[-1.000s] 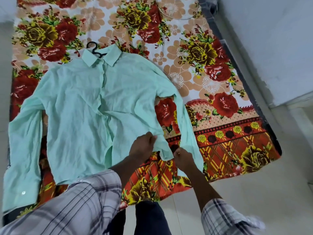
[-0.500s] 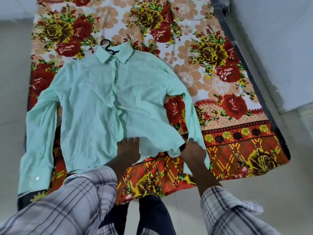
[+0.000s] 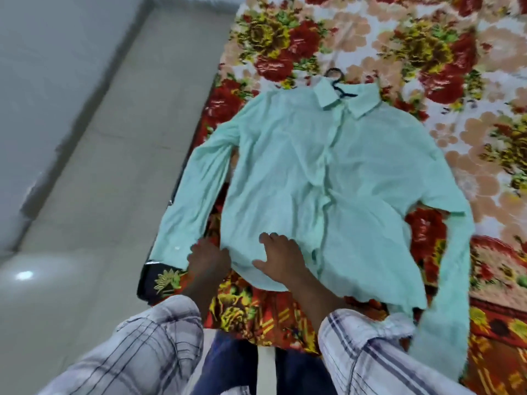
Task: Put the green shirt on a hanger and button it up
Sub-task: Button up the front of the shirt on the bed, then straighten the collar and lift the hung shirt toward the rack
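The pale green shirt [image 3: 322, 178] lies front up on a floral blanket, its front placket closed down the middle and both sleeves spread out. A black hanger's hook [image 3: 336, 78] sticks out of the collar; the hanger's body is hidden inside the shirt. My left hand [image 3: 209, 260] is at the hem's lower left corner beside the left cuff, with its fingers curled onto the fabric edge. My right hand [image 3: 281, 262] rests flat on the lower front of the shirt with its fingers spread.
The red, yellow and peach floral blanket [image 3: 427, 52] covers a low mattress with a dark edge [image 3: 148, 283]. Pale tiled floor [image 3: 85, 195] and a wall lie to the left. My plaid sleeves and dark trousers fill the bottom of the view.
Both hands have moved left along the hem, from the shirt's right corner to its left corner. The right hand has let go and now lies flat. The view has swung left.
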